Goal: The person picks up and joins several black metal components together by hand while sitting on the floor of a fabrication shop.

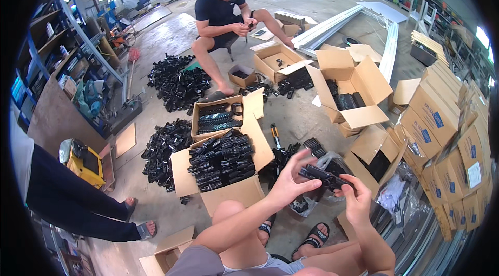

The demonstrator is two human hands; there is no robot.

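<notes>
A small black part, oblong and perhaps plastic or metal, is held in front of me above my knees. My left hand has its left end between the thumb and the raised fingers. Around the part's right end, the fingers of my right hand are closed. Just left of my hands stands an open carton heaped with similar black parts. Below the held part sits a clear plastic bag among more black pieces, partly hidden by my hands.
Across from me a seated person handles a small piece. Heaps of black parts cover the floor at left. Open cartons stand ahead, stacked closed cartons at right. An orange-handled tool stands among parts; another person's legs are at left.
</notes>
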